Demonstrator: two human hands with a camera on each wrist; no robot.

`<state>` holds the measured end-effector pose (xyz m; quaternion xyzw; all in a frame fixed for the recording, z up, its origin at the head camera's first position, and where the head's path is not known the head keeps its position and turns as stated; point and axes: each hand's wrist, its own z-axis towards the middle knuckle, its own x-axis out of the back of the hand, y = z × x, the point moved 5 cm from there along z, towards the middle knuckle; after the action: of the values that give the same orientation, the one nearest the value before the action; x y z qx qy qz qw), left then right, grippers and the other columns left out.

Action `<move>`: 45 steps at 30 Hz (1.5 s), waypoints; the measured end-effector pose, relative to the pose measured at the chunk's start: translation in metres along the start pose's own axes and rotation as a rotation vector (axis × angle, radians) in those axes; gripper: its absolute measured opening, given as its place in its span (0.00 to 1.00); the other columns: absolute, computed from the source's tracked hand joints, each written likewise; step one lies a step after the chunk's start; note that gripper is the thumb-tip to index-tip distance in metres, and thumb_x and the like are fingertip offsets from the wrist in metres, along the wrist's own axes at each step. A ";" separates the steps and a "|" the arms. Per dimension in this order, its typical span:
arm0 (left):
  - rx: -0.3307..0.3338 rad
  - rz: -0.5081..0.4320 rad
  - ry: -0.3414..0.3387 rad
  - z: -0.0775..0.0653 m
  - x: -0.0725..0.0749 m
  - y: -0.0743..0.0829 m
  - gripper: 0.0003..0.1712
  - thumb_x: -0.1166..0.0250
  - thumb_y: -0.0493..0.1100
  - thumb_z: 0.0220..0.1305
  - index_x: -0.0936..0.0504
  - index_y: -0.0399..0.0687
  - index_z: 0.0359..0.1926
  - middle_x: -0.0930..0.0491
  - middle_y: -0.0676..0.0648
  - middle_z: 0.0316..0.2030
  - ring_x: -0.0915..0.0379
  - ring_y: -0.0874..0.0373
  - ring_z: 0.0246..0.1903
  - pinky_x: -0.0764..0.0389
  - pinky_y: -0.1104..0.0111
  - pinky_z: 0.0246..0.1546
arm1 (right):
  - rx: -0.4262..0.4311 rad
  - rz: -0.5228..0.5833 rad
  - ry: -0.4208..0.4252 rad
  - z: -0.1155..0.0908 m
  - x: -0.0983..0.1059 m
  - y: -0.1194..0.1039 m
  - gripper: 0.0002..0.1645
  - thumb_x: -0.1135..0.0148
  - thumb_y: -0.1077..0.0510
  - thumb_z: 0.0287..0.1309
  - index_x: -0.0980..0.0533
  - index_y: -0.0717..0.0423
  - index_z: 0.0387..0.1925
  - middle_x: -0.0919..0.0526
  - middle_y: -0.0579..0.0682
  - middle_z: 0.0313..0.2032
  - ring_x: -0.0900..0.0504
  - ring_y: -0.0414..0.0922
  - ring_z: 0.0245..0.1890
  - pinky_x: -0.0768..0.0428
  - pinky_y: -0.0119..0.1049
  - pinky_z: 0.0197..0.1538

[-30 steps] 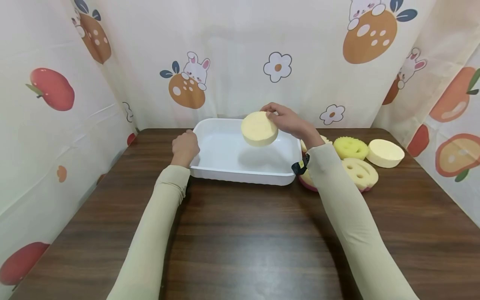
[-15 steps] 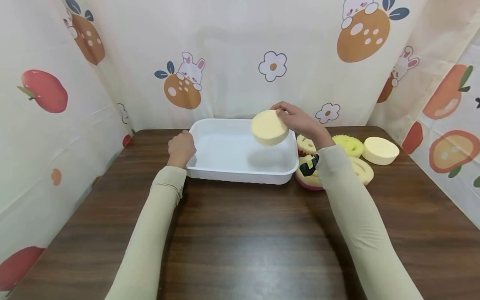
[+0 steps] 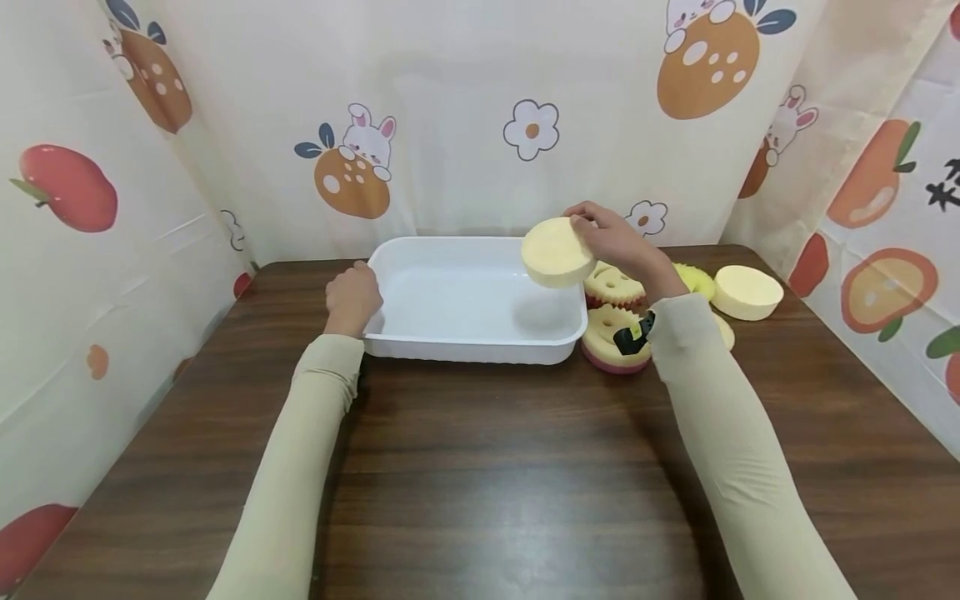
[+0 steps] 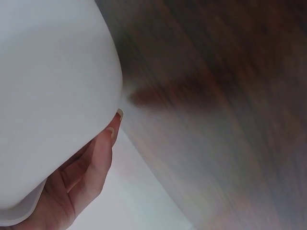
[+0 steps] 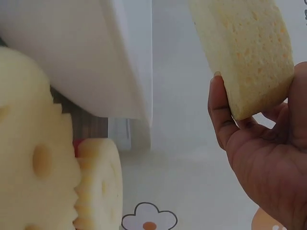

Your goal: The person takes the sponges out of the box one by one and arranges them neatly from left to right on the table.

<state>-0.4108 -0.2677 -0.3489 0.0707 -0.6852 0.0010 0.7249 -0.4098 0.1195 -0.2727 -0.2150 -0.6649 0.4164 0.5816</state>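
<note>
My right hand (image 3: 617, 243) pinches a round, pale yellow sponge (image 3: 557, 252) at its edge. It hangs tilted above the right end of a white rectangular tray (image 3: 472, 351). In the right wrist view, the thumb and fingers lie on either side of the sponge (image 5: 259, 52), whose porous side shows. At the tray's left end, my left hand (image 3: 352, 293) grips the rim. The left wrist view shows that hand's fingers (image 4: 98, 163) bent against the underside of the tray (image 4: 53, 96).
Right of the tray sit several sponges: smiling-face ones (image 3: 606, 333) with serrated tops and red undersides, a bright yellow one (image 3: 696, 281) partly behind my forearm, and a plain pale round one (image 3: 747, 293). A fruit-print curtain (image 3: 450, 125) borders the brown wooden table (image 3: 480, 475).
My right hand has carried the sponge rightward over the tray toward its right rim. The left hand keeps its grip. The head view has turned slightly right.
</note>
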 end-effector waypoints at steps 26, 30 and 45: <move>-0.020 -0.007 -0.026 0.004 -0.004 0.003 0.23 0.49 0.39 0.68 0.34 0.24 0.57 0.21 0.28 0.43 0.20 0.35 0.44 0.19 0.47 0.43 | -0.060 -0.075 0.172 -0.037 0.052 0.038 0.34 0.66 0.38 0.75 0.38 0.58 0.66 0.36 0.59 0.60 0.26 0.41 0.36 0.23 0.35 0.36; -0.022 -0.015 -0.032 0.002 -0.005 0.002 0.23 0.50 0.40 0.68 0.34 0.24 0.56 0.21 0.28 0.43 0.20 0.35 0.43 0.19 0.48 0.42 | -0.062 -0.088 0.189 -0.045 0.059 0.043 0.34 0.67 0.37 0.75 0.38 0.58 0.66 0.35 0.60 0.62 0.27 0.41 0.41 0.26 0.31 0.42; -0.014 -0.048 -0.049 0.000 -0.001 0.000 0.25 0.52 0.41 0.69 0.36 0.22 0.58 0.21 0.26 0.46 0.21 0.32 0.46 0.21 0.44 0.47 | -0.074 -0.063 0.210 -0.070 0.086 0.063 0.33 0.68 0.41 0.76 0.42 0.64 0.64 0.32 0.56 0.50 0.26 0.32 0.34 0.23 0.27 0.36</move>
<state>-0.4105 -0.2677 -0.3501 0.0821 -0.7009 -0.0227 0.7081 -0.3754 0.2425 -0.2741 -0.2575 -0.6218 0.3482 0.6525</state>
